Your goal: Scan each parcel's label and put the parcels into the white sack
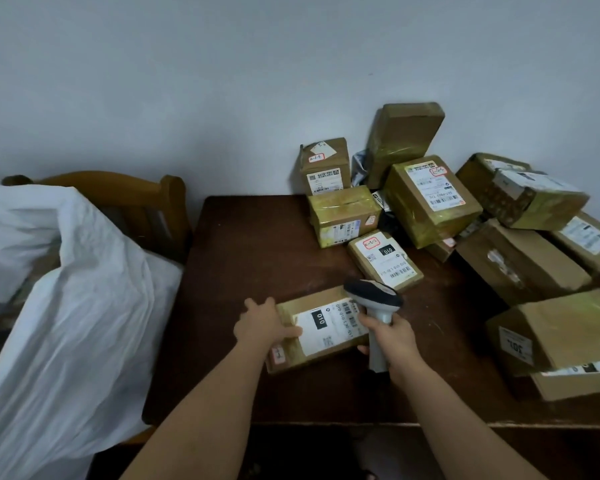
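Nearest the camera, two bare forearms reach in over the front edge of a dark wooden table (257,258). The left hand (262,323) lies spread on the left end of a flat cardboard parcel (317,329), fingers pressed on its top and edge, steadying rather than lifting it. The parcel rests on the table, its white label (326,327) facing up with "010" printed in a black block. At the parcel's 3 o'clock the right hand (394,339) is wrapped tight around the grip of a handheld scanner (378,306), whose dark head hangs over the label's barcode end; whether it touches the label is hard to tell.

At 9 o'clock from the parcel, well off the table's left edge, the white sack (70,306) stands open, draped before a wooden chair (146,199).

Farther back, from 12 round to 3 o'clock, a heap of taped brown boxes (430,199) crowds the table's far right corner against a pale wall (222,81), several leaning on one another, most showing white labels.
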